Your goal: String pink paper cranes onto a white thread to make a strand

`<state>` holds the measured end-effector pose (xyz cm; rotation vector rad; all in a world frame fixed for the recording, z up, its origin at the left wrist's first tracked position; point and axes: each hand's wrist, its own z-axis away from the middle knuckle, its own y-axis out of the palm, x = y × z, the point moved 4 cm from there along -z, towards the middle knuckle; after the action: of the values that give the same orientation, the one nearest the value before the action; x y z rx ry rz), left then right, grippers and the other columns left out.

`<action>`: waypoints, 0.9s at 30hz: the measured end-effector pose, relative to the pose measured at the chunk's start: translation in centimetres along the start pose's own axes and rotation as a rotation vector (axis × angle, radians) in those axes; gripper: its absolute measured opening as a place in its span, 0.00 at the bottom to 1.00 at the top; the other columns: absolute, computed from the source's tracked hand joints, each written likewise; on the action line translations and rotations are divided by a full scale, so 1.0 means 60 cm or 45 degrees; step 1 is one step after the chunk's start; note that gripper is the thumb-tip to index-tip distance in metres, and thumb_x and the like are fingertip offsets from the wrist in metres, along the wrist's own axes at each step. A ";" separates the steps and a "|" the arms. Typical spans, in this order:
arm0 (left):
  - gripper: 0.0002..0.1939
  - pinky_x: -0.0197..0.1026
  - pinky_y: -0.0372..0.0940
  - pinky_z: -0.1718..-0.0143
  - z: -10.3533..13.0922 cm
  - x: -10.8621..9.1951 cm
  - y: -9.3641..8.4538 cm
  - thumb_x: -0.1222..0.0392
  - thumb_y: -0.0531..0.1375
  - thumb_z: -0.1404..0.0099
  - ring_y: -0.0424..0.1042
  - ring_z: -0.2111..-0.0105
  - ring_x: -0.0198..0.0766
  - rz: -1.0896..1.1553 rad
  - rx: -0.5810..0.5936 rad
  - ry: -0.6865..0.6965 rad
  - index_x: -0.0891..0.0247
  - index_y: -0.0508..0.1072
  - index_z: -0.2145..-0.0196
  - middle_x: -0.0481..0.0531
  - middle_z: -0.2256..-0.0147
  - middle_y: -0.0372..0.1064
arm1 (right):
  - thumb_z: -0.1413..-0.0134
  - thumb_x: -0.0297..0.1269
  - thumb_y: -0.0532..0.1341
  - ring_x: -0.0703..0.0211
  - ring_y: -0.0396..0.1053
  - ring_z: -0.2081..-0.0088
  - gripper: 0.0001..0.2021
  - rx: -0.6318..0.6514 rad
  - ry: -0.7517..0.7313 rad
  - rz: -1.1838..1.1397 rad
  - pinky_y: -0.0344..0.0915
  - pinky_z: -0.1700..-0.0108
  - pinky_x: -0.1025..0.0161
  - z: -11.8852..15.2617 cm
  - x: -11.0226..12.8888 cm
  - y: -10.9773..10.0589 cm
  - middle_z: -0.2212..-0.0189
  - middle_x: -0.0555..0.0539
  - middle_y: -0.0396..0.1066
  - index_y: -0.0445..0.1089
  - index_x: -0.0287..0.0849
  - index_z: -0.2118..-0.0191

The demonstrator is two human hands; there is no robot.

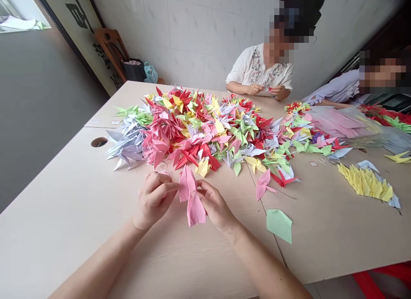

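My left hand [157, 197] and right hand [215, 204] hold a folded pink paper piece [192, 197] above the pale desk [135, 243], just in front of a heap of folded paper [195, 132]. The left hand is nearly closed, thumb and curled index finger pinching the piece's left edge; the right is partly closed, its fingers gripping the right side. The piece's long axis runs from its pointed top, toward the heap, down to a broader end angled slightly to my right, toward me.

One loose pink folded piece [263, 185] lies to the right of my hands, its narrow tail pointing right. Nearer me sits one flat green sheet [280, 225], and farther right one row of yellow folded pieces [366, 182], slanting down to the right. The heap, in red, pink, yellow, green and pale blue, is too tangled to count.

Across the desk sit two people: one in a white embroidered top [261, 70], both hands raised over the surface, and one in a pale sleeve [337, 87] at right, beside plastic-wrapped paper [346, 123].
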<state>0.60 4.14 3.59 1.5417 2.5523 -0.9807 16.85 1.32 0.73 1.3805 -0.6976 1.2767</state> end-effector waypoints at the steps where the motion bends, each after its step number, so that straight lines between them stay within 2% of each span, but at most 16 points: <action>1: 0.11 0.39 0.63 0.69 -0.001 -0.002 0.001 0.73 0.60 0.41 0.68 0.72 0.35 0.000 0.003 0.001 0.58 0.74 0.66 0.48 0.72 0.66 | 0.46 0.52 0.61 0.70 0.53 0.79 0.18 -0.027 -0.020 -0.001 0.50 0.78 0.70 -0.001 0.000 -0.002 0.75 0.53 0.64 0.65 0.42 0.60; 7: 0.14 0.40 0.65 0.66 -0.006 0.000 0.000 0.74 0.59 0.41 0.69 0.68 0.37 0.052 0.061 -0.073 0.60 0.70 0.59 0.51 0.68 0.68 | 0.47 0.52 0.61 0.69 0.49 0.81 0.17 -0.063 -0.032 -0.039 0.48 0.79 0.70 -0.005 0.002 -0.013 0.80 0.56 0.58 0.65 0.42 0.63; 10: 0.13 0.41 0.65 0.64 -0.009 0.008 -0.001 0.73 0.59 0.41 0.70 0.67 0.38 0.035 0.136 -0.091 0.60 0.70 0.59 0.51 0.67 0.67 | 0.45 0.51 0.61 0.69 0.49 0.81 0.16 -0.061 -0.028 -0.024 0.49 0.79 0.71 -0.006 0.004 -0.019 0.80 0.56 0.58 0.64 0.43 0.63; 12: 0.11 0.43 0.65 0.62 -0.014 0.009 -0.002 0.71 0.59 0.40 0.70 0.66 0.39 0.007 0.184 -0.086 0.59 0.70 0.60 0.51 0.66 0.67 | 0.44 0.50 0.60 0.68 0.52 0.79 0.15 -0.091 -0.100 0.026 0.52 0.77 0.70 -0.007 0.007 -0.023 0.79 0.56 0.58 0.64 0.44 0.63; 14: 0.11 0.46 0.65 0.58 -0.019 0.000 -0.006 0.70 0.60 0.40 0.70 0.61 0.42 -0.032 0.158 -0.099 0.59 0.71 0.60 0.54 0.61 0.68 | 0.42 0.49 0.58 0.65 0.58 0.75 0.13 -0.194 -0.243 0.119 0.57 0.72 0.69 -0.007 0.014 -0.030 0.76 0.53 0.61 0.64 0.44 0.62; 16: 0.11 0.49 0.64 0.53 -0.023 -0.019 -0.015 0.68 0.61 0.40 0.69 0.54 0.46 -0.041 0.064 -0.182 0.58 0.72 0.59 0.57 0.55 0.67 | 0.40 0.47 0.56 0.62 0.62 0.70 0.11 -0.364 -0.381 0.235 0.61 0.67 0.67 -0.004 0.021 -0.037 0.71 0.51 0.65 0.64 0.45 0.61; 18: 0.09 0.48 0.65 0.53 -0.019 -0.038 -0.020 0.66 0.61 0.38 0.69 0.54 0.45 0.088 0.026 -0.392 0.57 0.72 0.59 0.56 0.55 0.67 | 0.39 0.45 0.55 0.60 0.64 0.67 0.09 -0.513 -0.450 0.308 0.62 0.63 0.65 0.001 0.023 -0.039 0.68 0.49 0.67 0.63 0.45 0.61; 20: 0.08 0.45 0.68 0.56 -0.001 -0.051 -0.010 0.61 0.59 0.35 0.71 0.57 0.43 0.408 0.201 -0.725 0.58 0.70 0.57 0.55 0.58 0.68 | 0.39 0.44 0.55 0.60 0.65 0.67 0.08 -0.544 -0.446 0.312 0.63 0.63 0.64 0.003 0.018 -0.032 0.68 0.49 0.67 0.62 0.46 0.59; 22: 0.10 0.43 0.71 0.60 0.026 -0.061 0.000 0.56 0.58 0.34 0.74 0.59 0.42 0.752 0.317 -1.038 0.58 0.69 0.55 0.55 0.58 0.70 | 0.39 0.43 0.54 0.60 0.65 0.68 0.08 -0.485 -0.414 0.295 0.63 0.62 0.64 0.003 0.008 -0.019 0.68 0.49 0.67 0.62 0.45 0.59; 24: 0.12 0.42 0.72 0.63 0.054 -0.064 0.007 0.54 0.61 0.36 0.75 0.62 0.41 0.972 0.336 -1.277 0.59 0.70 0.56 0.55 0.59 0.72 | 0.39 0.44 0.55 0.60 0.65 0.68 0.08 -0.388 -0.361 0.277 0.63 0.63 0.64 0.004 -0.004 -0.002 0.69 0.50 0.67 0.62 0.45 0.60; 27: 0.11 0.40 0.72 0.67 0.090 -0.063 0.009 0.54 0.65 0.40 0.75 0.67 0.39 1.074 0.286 -1.474 0.61 0.73 0.62 0.53 0.66 0.74 | 0.40 0.45 0.57 0.62 0.63 0.69 0.09 -0.268 -0.273 0.225 0.63 0.63 0.65 0.006 -0.017 0.016 0.71 0.51 0.65 0.63 0.45 0.63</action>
<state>1.34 -1.42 0.14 1.2475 0.9336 -1.3939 15.83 0.49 0.11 1.3152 -1.0909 1.1627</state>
